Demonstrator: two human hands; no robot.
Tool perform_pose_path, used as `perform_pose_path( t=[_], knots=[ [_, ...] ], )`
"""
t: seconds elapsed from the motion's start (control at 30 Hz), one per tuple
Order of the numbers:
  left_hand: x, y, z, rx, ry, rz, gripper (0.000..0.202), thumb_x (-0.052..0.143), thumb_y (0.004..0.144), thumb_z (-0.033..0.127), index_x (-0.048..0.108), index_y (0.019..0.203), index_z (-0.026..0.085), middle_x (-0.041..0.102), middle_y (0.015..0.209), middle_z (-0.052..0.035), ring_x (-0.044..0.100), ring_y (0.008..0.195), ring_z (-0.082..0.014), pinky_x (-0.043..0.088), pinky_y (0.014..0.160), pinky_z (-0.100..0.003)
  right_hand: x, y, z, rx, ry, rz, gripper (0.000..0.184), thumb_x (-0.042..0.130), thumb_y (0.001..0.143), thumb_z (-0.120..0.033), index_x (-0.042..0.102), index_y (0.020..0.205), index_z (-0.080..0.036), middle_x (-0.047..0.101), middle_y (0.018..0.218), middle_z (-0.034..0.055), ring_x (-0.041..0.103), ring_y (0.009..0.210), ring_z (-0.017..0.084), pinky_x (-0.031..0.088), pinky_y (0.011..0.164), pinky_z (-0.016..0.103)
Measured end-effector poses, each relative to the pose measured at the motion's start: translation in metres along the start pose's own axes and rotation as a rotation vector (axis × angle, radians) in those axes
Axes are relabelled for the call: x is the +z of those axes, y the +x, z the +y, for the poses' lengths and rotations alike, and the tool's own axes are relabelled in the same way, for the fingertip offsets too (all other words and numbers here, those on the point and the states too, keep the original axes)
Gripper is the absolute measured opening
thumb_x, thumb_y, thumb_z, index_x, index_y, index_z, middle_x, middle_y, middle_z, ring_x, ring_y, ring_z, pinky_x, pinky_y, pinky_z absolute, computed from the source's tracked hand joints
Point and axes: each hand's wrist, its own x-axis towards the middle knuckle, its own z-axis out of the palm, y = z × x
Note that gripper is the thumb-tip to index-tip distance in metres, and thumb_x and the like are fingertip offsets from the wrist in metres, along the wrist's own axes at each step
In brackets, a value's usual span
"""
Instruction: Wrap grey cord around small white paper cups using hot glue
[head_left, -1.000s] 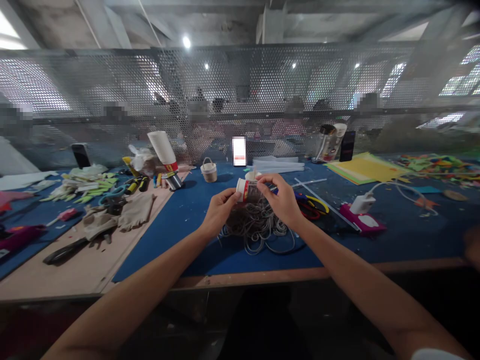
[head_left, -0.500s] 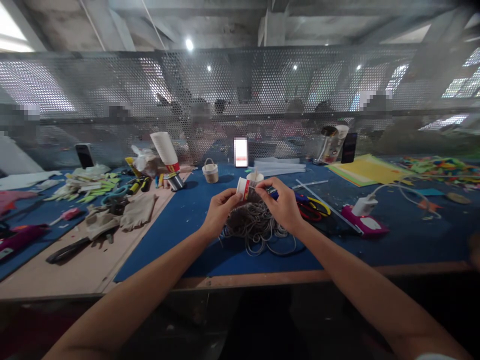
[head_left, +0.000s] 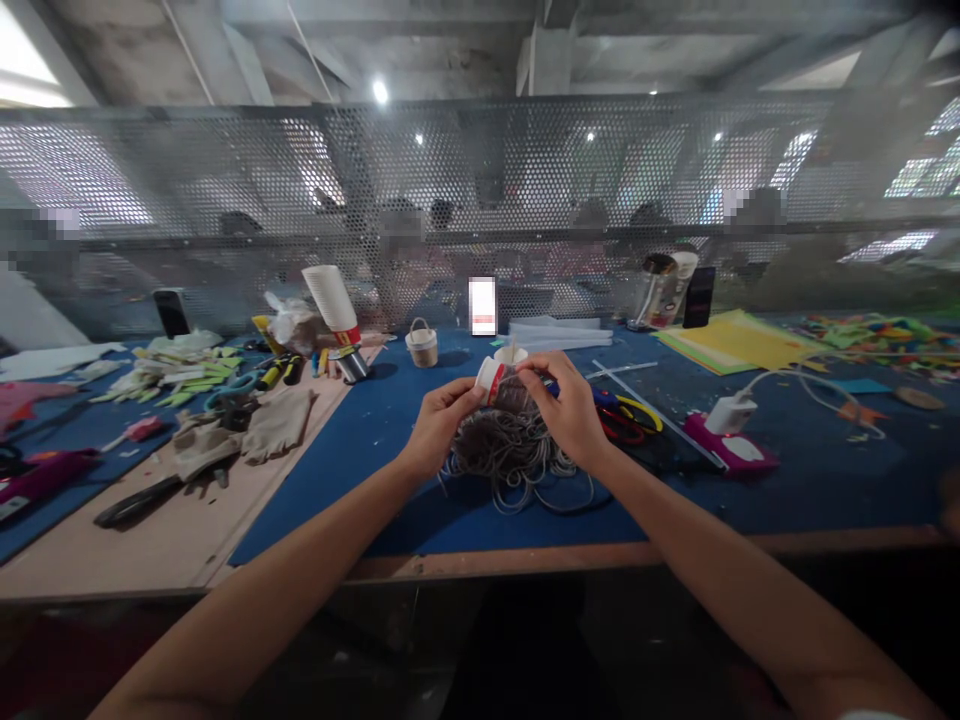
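Observation:
My left hand (head_left: 437,423) and my right hand (head_left: 566,405) together grip a small paper cup (head_left: 496,383), white with a red band, lying on its side and partly wrapped in grey cord. The left fingers pinch the cup's rim end. The right fingers curl over its wrapped part. Below the hands a loose pile of grey cord (head_left: 514,462) lies on the blue mat (head_left: 390,450). A second small cup (head_left: 511,355) stands just behind the held one.
Scissors with yellow and red handles (head_left: 626,415) lie right of the hands, near a white charger on a pink block (head_left: 726,425). A stack of paper cups (head_left: 330,300), a tiny basket (head_left: 421,343), gloves (head_left: 274,420) and tools sit left. Mesh fence behind.
The cup and both hands have shifted slightly lower and to the right; the right fingers have turned a little over the wrapped cup. The view has tilted slightly.

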Motion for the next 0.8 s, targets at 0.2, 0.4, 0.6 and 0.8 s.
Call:
perform_pose_path(
  t=[0.2, 0.4, 0.6, 0.8],
  knots=[
    [0.0, 0.0, -0.001, 0.08, 0.038, 0.019, 0.029, 0.072, 0.084, 0.036, 0.077, 0.105, 0.017, 0.075, 0.103, -0.0063, 0.064, 0.097, -0.0207, 0.047, 0.095, -0.033, 0.004, 0.0, 0.015, 0.103, 0.022, -0.113, 0.05, 0.072, 0.084, -0.039, 0.054, 0.128, -0.025, 0.059, 0.13, 0.0104, 0.058, 0.118, 0.027, 0.047, 0.102, 0.046],
    [0.0, 0.001, 0.004, 0.031, -0.073, 0.031, 0.03, 0.075, 0.08, 0.033, 0.077, 0.104, 0.016, 0.075, 0.098, -0.005, 0.065, 0.086, -0.0165, 0.05, 0.083, -0.026, 0.005, 0.0, 0.01, 0.021, -0.074, -0.122, 0.045, 0.073, 0.082, -0.032, 0.056, 0.123, -0.024, 0.06, 0.126, 0.0101, 0.058, 0.119, 0.028, 0.045, 0.105, 0.046],
    [-0.001, 0.002, 0.004, -0.038, -0.066, 0.007, 0.027, 0.077, 0.078, 0.035, 0.078, 0.094, 0.014, 0.074, 0.086, -0.0053, 0.064, 0.076, -0.0156, 0.05, 0.072, -0.025, 0.005, 0.0, 0.005, 0.048, -0.082, -0.14, 0.042, 0.071, 0.082, -0.029, 0.056, 0.121, -0.025, 0.06, 0.125, 0.0108, 0.058, 0.118, 0.029, 0.045, 0.104, 0.047],
    [0.003, 0.0, 0.005, -0.077, -0.107, -0.033, 0.034, 0.076, 0.079, 0.036, 0.076, 0.107, 0.016, 0.076, 0.092, -0.0062, 0.068, 0.081, -0.0172, 0.051, 0.078, -0.026, 0.01, -0.003, 0.007, 0.141, 0.001, -0.152, 0.05, 0.071, 0.08, -0.034, 0.051, 0.125, -0.024, 0.057, 0.128, 0.0112, 0.054, 0.124, 0.029, 0.041, 0.108, 0.049]
  ],
)
